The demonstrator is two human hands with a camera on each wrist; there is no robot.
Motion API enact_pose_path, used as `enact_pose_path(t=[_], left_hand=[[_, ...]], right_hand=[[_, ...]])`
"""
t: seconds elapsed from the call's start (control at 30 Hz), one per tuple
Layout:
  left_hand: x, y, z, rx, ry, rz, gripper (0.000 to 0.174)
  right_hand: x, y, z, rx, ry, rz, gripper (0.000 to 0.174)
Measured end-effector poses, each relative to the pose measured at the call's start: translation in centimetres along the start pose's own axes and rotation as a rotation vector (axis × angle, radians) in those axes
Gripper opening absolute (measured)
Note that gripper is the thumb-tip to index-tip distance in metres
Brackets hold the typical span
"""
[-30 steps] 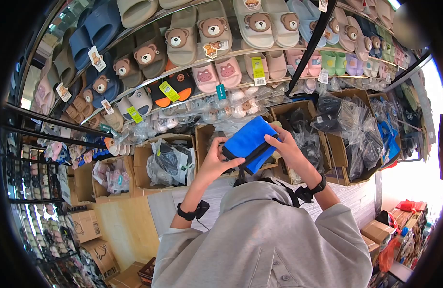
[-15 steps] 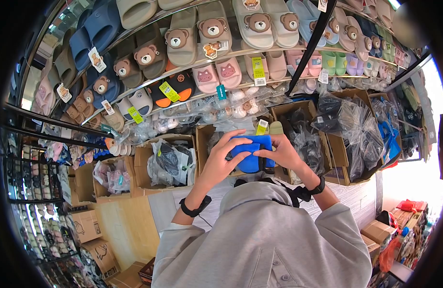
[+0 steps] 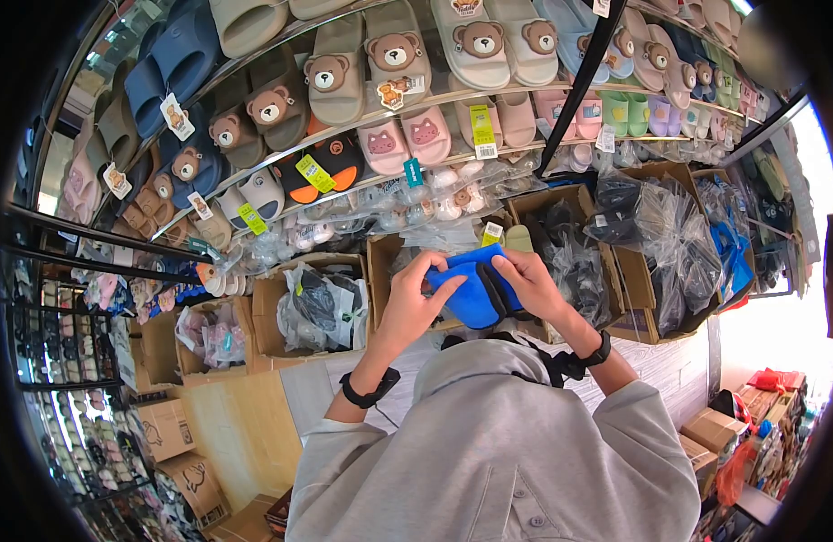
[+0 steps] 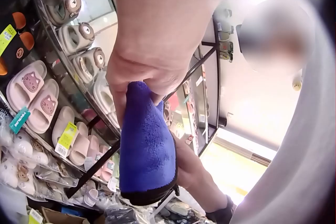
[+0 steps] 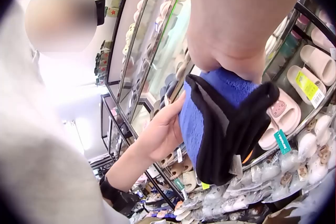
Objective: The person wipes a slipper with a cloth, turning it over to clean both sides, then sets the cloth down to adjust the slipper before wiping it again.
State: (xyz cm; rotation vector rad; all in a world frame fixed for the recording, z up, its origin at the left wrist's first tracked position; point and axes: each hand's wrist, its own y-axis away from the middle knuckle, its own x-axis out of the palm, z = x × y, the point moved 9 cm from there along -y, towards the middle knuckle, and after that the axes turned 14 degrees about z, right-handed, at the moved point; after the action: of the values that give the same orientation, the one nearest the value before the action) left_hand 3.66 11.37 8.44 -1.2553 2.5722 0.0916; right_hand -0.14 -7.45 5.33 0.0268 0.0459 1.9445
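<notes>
Both hands hold a blue plush fabric item [image 3: 466, 300] with black edging in front of the chest, folded over on itself. The left hand [image 3: 415, 303] pinches its left side between thumb and fingers. On the right edge, the right hand [image 3: 536, 291] grips the fabric, thumb on top. From the left wrist, the blue pile [image 4: 147, 155] hangs below the hand and ends in a black border. The right wrist view shows thick black edges [image 5: 215, 140] in layers and a small pale label [image 5: 236, 166]. Inner folds are hidden.
Shelves of slide sandals [image 3: 398, 54], many with bear faces, stand ahead. Under them are bagged plush slippers [image 3: 453, 199] and open cardboard boxes [image 3: 265, 312] of plastic-wrapped goods. Closed cartons [image 3: 163, 425] sit at lower left; a cluttered pile [image 3: 751, 443] lies at right.
The blue item was held with its broad face showing, then turned and folded between the hands. Now it is tilted with a black edge facing up. Both hands keep hold.
</notes>
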Motion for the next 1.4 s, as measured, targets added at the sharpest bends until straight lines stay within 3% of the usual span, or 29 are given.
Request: enact_pose_path(t=[0.13,0.23,0.33,0.43,0.53,0.67,0.87,0.97,1.0,1.13,1.27,1.37,1.4], left_hand=[[-0.4,0.3,1.5,-0.170,-0.019,0.055,0.023],[-0.4,0.3,1.6,-0.140,-0.003,0.021,0.022],[-0.3,0.2,1.9,-0.118,0.005,0.017,0.025],[-0.3,0.0,0.9,-0.011,0.283,-0.145,0.035],[0.7,-0.4,1.7,-0.044,0.546,-0.067,0.043],[3.7,0.6,5.5,-0.322,0.529,0.271,0.055],[3.0,0.6,4.4,-0.269,0.531,0.239,0.051],[1.7,0.8,4.7,-0.290,0.541,0.212,0.050],[1.3,1.0,4.8,-0.301,0.558,0.208,0.050],[0.4,1.5,4.7,-0.359,0.629,0.216,0.051],[1.6,1.5,3.9,-0.423,0.537,0.389,0.061],[2.8,1.9,4.0,-0.483,0.515,0.423,0.062],[2.9,1.7,4.6,-0.474,0.475,0.406,0.075]], right_hand=[[-0.1,0.1,-0.3,0.044,0.003,-0.016,0.037],[0.6,-0.2,-0.6,0.008,-0.101,0.004,0.032],[1.6,-0.4,1.0,-0.040,0.110,0.023,0.033],[1.3,-0.7,0.1,-0.001,0.101,0.030,0.038],[1.1,-0.9,-1.1,0.062,-0.261,-0.043,0.035],[0.1,-1.1,-1.8,0.032,-0.437,-0.139,0.034],[-0.8,0.0,-0.4,-0.115,-0.264,-0.234,0.062],[-1.9,1.5,1.3,-0.305,0.194,-0.356,0.075],[-1.8,2.2,3.0,-0.340,0.426,-0.300,0.087],[1.4,4.7,5.9,-0.743,1.048,-0.099,0.102],[3.9,3.6,4.7,-0.584,1.277,0.125,0.086],[4.8,2.8,4.6,-0.546,1.256,0.157,0.079],[4.6,2.7,5.3,-0.558,1.128,0.126,0.072]])
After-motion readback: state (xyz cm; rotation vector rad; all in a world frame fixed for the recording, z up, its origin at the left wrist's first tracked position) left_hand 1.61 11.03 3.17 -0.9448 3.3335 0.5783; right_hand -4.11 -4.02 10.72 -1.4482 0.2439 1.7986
